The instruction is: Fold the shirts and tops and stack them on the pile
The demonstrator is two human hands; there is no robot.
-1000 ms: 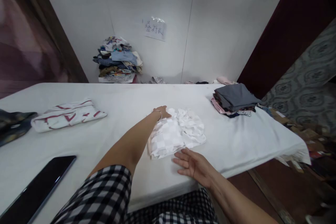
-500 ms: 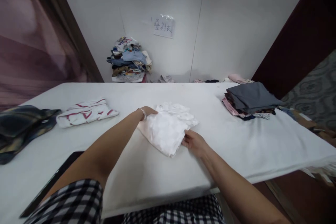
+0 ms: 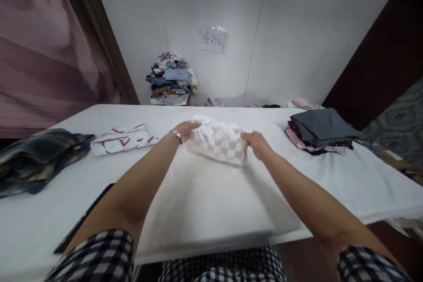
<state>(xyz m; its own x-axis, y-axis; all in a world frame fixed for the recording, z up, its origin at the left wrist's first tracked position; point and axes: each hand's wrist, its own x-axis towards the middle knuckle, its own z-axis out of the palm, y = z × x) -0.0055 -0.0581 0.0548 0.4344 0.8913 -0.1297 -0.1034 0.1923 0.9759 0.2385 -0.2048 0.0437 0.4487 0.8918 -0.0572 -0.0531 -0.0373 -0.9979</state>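
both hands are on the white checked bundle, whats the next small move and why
Probably carry the white checked bundle right, toward the grey-topped folded stack. The left hand and right hand each grip one end, the bundle looks folded compact, and that stack is the only neat pile on the table.

We see white panel wall [image 3: 297, 31], paper sign [image 3: 214, 39] taped on it, white worktop [image 3: 211, 211] in front, dark wood frame [image 3: 104, 39] left, maroon panel [image 3: 373, 53] right, patterned floor [image 3: 396, 128] beside it.
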